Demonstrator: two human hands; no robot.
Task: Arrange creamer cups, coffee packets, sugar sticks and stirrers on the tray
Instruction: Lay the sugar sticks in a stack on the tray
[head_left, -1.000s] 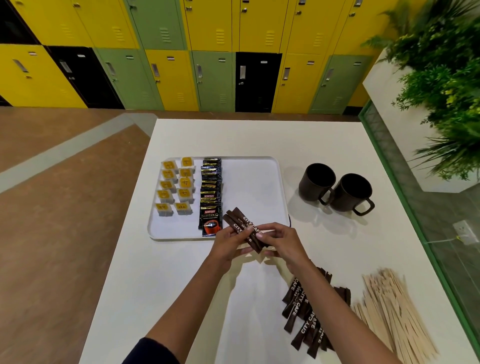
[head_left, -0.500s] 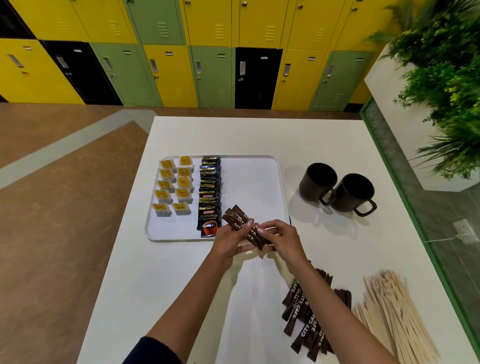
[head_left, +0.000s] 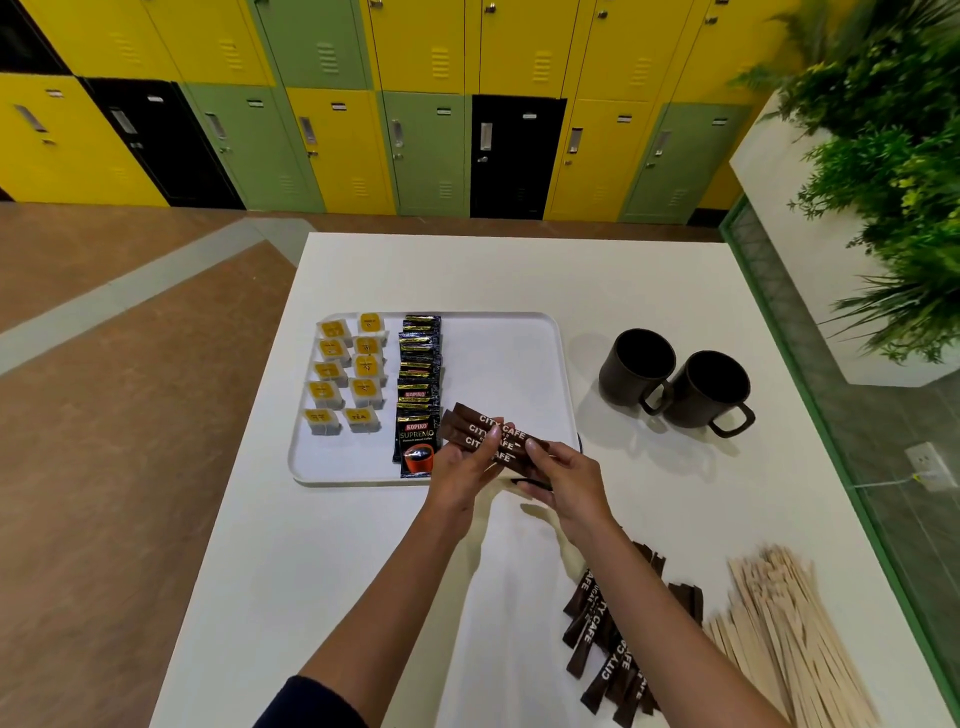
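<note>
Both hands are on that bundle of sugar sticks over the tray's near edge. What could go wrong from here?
1. The sugar sticks are fanned between the left hand and right hand; one might slip out and land crooked on the tray.
2. They hang close beside the coffee packets, so setting them down could nudge that row askew.

Dark navy sleeve (head_left: 311, 704) covers the left upper arm.

White counter (head_left: 337, 545) with a white tray (head_left: 509, 374) on it. Two dark mugs (head_left: 675, 395) sit right of the tray, with loose sugar sticks (head_left: 608, 654) and wooden stirrers (head_left: 779, 639) nearer, off to its right.
</note>
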